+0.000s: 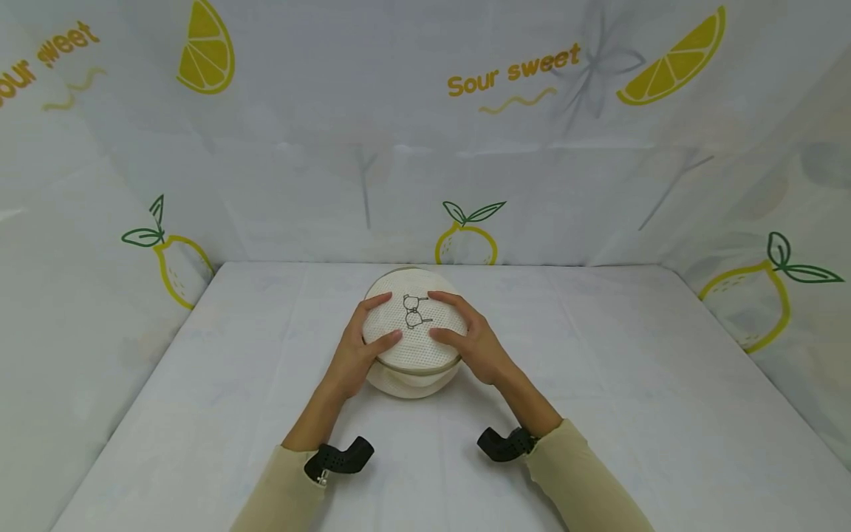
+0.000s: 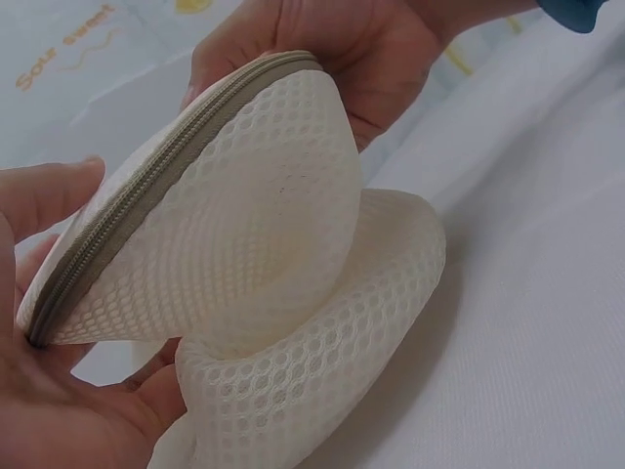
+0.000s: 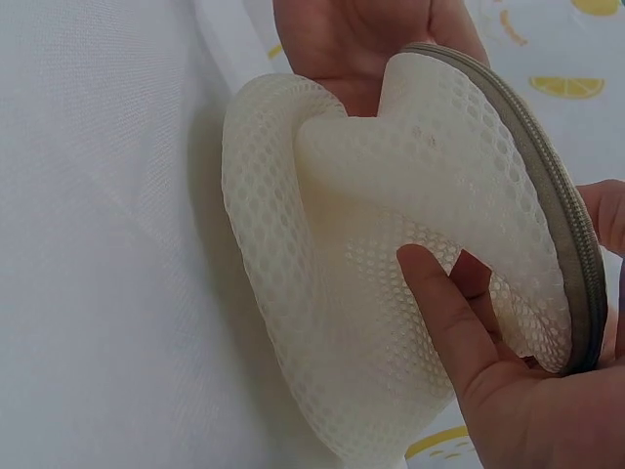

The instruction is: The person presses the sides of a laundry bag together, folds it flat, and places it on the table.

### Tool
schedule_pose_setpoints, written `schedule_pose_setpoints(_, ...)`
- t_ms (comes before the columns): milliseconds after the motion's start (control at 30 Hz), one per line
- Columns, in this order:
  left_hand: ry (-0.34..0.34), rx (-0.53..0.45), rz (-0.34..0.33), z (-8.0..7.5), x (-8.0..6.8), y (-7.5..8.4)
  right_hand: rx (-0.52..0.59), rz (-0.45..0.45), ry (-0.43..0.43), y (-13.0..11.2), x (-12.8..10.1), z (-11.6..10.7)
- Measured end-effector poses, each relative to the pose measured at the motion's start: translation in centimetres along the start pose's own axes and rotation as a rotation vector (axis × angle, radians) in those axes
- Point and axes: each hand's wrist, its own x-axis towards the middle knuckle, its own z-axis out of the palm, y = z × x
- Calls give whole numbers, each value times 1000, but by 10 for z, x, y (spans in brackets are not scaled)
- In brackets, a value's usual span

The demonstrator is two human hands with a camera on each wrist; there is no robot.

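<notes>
The mesh bag [image 1: 414, 336] sits on the table [image 1: 598, 414], centred, nearer the back wall [image 1: 425, 148] than the front edge. The left hand [image 1: 359, 347] lies on its left half, the right hand [image 1: 468, 336] on its right half. Side walls [image 1: 80, 295] flank the table.

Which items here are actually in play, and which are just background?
In play: round mesh laundry bag, gripped by left hand and right hand; its grey zipper.
Background: white table cover, lemon-print backdrop.
</notes>
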Motion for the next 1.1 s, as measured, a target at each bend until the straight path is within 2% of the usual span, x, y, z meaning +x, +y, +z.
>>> schedule_pose_setpoints(233,-38,-43,-67,-1,1,0,22,17,6,1,0,-1)
schedule_pose_setpoints(433,-43,-51,-73,-1,0,-4,13,31,3,2,1,0)
schedule_pose_setpoints(700,-50,-72,-93,-3,-2,-5,16,48,-17,-25,-7,5)
schedule_pose_setpoints(800,-68,-23,-119,-7,-2,-3,25,41,-17,-17,-5,4)
schedule_pose_setpoints(967,-100,141,-157,-19,-3,1,0,37,-34,8,2,1)
schedule_pose_setpoints(1100,-116,229,-160,-26,-2,2,-26,34,-52,10,3,2)
